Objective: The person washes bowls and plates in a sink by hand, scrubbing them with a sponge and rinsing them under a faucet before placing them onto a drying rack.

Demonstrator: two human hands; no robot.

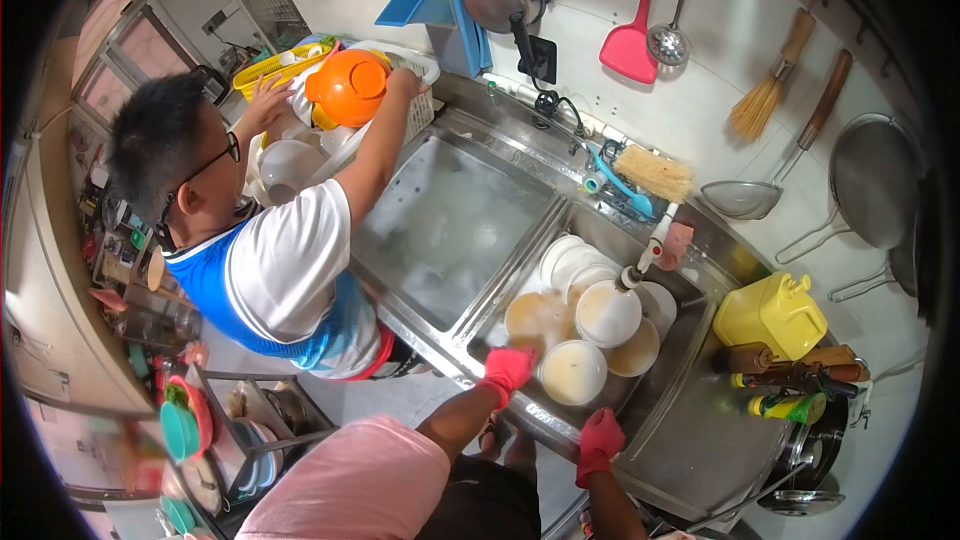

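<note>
My left hand (510, 368), in a red glove, is at the sink's front edge, beside the stacked bowls; its fingers are too blurred to read. My right hand (600, 440), also red-gloved, is curled closed at the front rim further right, and nothing shows in it. Between and beyond them, the right basin (650, 400) holds several white bowls, including a front bowl (573, 372) and a middle bowl (608, 313) with cloudy liquid. A faucet (640, 262) points down at the middle bowl.
At left, another person (270, 230) holds an orange colander (350, 88) over a white basket (425, 100). Cloudy water (455, 230) fills the left basin. A yellow jug (770, 315) and bottles stand right. Strainers, brushes and a red spatula (632, 45) hang on the wall.
</note>
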